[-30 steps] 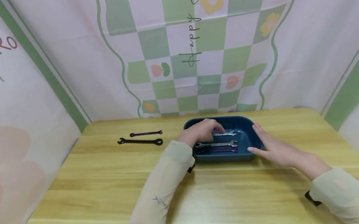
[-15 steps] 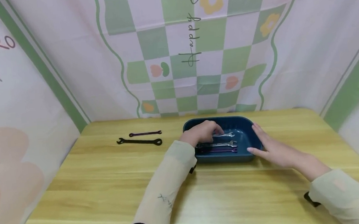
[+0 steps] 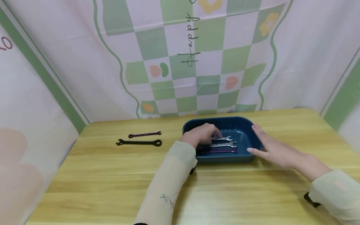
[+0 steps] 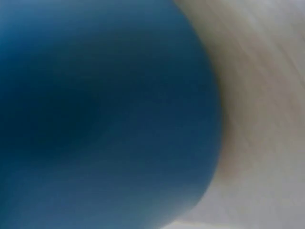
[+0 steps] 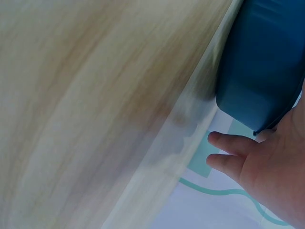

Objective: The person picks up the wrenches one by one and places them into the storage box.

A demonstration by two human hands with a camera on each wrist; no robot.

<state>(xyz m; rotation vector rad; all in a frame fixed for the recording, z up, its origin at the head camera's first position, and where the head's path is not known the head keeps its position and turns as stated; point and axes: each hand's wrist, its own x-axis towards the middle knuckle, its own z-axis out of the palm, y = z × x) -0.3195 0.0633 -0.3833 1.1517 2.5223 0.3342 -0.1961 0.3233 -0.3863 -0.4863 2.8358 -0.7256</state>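
A dark blue bin (image 3: pixel 246 158) stands on the table. My left hand (image 3: pixel 202 133) reaches over its left side, fingers bent down and pinching a silver wrench (image 3: pixel 226 138) low inside. Below that wrench lie another silver wrench (image 3: pixel 219 145) and a purple wrench (image 3: pixel 222 151), their left ends partly covered by my hand and wrist. My right hand (image 3: pixel 276 150) rests against the bin's right end, thumb at the front rim and fingers straight along the side. In the right wrist view, the extended fingers (image 5: pixel 228 164) show beside the bin. The left wrist view shows mostly blurred blue wall.
On the wooden table (image 3: pixel 109 190), left of the bin, lie a black combination wrench (image 3: pixel 139 142) and a smaller purple wrench (image 3: pixel 144 134). A patterned cloth (image 3: pixel 154 43) hangs behind the table's back edge, with more cloth at both sides.
My left hand has lowered slightly toward the front of the bin, bringing the pinched silver wrench nearer the other silver one. My right hand has stayed at the bin's end.
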